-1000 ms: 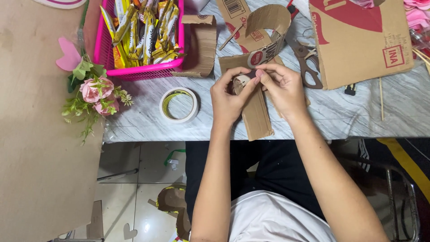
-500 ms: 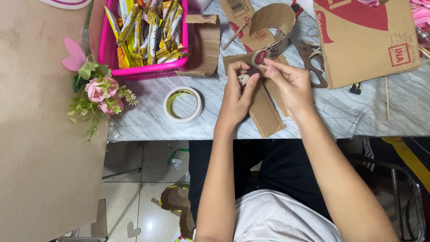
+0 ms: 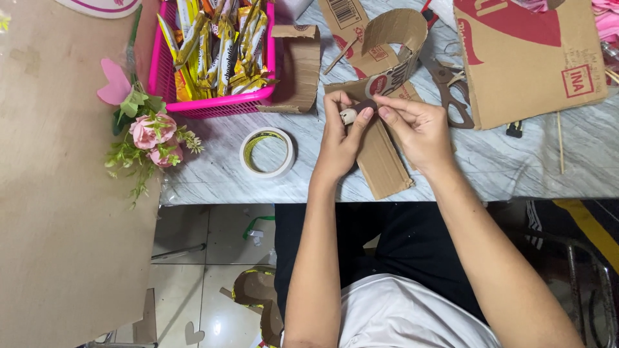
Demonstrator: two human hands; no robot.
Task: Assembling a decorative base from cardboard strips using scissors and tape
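Head view. Both hands meet over the long cardboard strip (image 3: 380, 151), which lies on the marble-patterned table (image 3: 516, 167) and curls up into a loop at its far end.

Left hand (image 3: 338, 138): fingers closed narrow, thumb and forefinger pinching a small pale bit (image 3: 348, 116) at the strip's left edge. What the bit is cannot be told; it looks like a wad of tape backing or glue.

Right hand (image 3: 416, 129): fingers also drawn in, fingertips (image 3: 382, 111) pressing on the strip just right of the left thumb, touching a dark patch there.

Judgement: the step in hand looks like fixing or peeling something small at the strip's upper section, with both hands steadying the card. The next move probably calls for a firm pinch by the left hand while the right keeps the strip flat.

Around the hands: tape roll (image 3: 267, 152) just left of the left hand; pink basket (image 3: 213, 96) of wrapped snacks beyond it; scissors (image 3: 451, 90) just beyond the right hand; large cardboard sheet (image 3: 529, 58) farther right; artificial pink flowers (image 3: 151, 138) well to the left.
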